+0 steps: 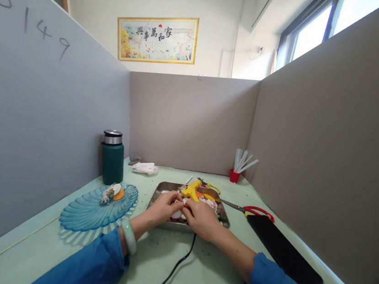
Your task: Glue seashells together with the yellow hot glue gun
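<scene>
Both my hands meet over a metal tray (160,189) that holds several shells and small pieces. My left hand (165,207), with a pale green bangle on its wrist, pinches a small white piece. My right hand (202,218) has its fingers curled against the same white shell (177,214) between the two hands. A yellow glue gun (191,190) lies in the tray just beyond my fingers, and its black cord (174,267) runs toward me across the table.
A blue glass shell-shaped dish (91,210) with a few shells sits at the left, a green flask (113,158) behind it. Red-handled scissors (253,210) and a black flat case (282,249) lie at the right. A red cup of white sticks (235,175) stands at the back. Partition walls close three sides.
</scene>
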Motion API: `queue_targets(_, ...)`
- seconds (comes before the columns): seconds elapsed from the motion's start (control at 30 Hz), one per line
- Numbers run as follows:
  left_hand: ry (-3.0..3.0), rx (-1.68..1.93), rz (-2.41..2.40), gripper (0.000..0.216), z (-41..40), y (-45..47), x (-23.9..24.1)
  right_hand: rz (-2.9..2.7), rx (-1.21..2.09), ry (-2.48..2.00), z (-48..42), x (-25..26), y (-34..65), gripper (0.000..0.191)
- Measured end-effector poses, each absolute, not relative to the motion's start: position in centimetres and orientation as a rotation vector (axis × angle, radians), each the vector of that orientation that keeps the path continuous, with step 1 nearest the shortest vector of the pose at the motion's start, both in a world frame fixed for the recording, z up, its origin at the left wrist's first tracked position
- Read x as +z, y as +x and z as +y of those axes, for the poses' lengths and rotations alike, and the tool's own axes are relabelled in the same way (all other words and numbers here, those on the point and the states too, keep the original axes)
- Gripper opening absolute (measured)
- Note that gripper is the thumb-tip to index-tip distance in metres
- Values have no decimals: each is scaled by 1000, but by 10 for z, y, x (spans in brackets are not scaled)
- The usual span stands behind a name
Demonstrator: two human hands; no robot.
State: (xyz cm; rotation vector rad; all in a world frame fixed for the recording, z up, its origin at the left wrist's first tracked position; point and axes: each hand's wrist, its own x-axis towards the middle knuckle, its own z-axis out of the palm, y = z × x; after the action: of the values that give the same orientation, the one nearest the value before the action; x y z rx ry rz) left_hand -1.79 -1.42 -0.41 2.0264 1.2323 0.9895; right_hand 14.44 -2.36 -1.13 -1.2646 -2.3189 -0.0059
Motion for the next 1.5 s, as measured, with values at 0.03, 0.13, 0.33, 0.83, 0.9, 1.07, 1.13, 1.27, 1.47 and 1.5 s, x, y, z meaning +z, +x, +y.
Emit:
queue_targets(0.03, 2002, 983, 1222, 25, -14, -18, -4, -2316, -6, -1261, -24, -11, 144, 34)
queue_targets(0.13, 1958, 967, 1193, 26, -15, -18, -5, -2312, -7, -1250, -24, -11, 145, 32)
queue_targets(0.33, 2021, 976, 1205, 26, -16, -18, -3, -2309, 15, -1238, -21, -12, 145, 31)
queue_targets(0.83, 2117, 999, 1197, 26, -16, -19, -2, -2307, 29, -1251, -20, -13, 146, 32)
queue_targets(0.9, 2123, 1005, 1195, 25, -15, -19, -2, -2307, 31, -1243, -20, -14, 146, 32)
queue_targets(1.07, 2118, 1002, 1189, 26, -16, -18, -1, -2308, 28, -1239, -19, -14, 146, 32)
queue_targets(1.13, 2108, 1002, 1193, 26, -16, -18, -1, -2311, 34, -1243, -19, -14, 146, 32)
queue_targets(1.27, 2095, 1003, 1208, 25, -16, -18, -1, -2314, 49, -1262, -20, -13, 146, 33)
queue_targets(1.47, 2059, 990, 1220, 23, -14, -19, -4, -2332, 56, -1282, -23, -10, 145, 34)
queue_targets(1.5, 2055, 991, 1219, 23, -14, -19, -4, -2335, 57, -1284, -23, -9, 145, 34)
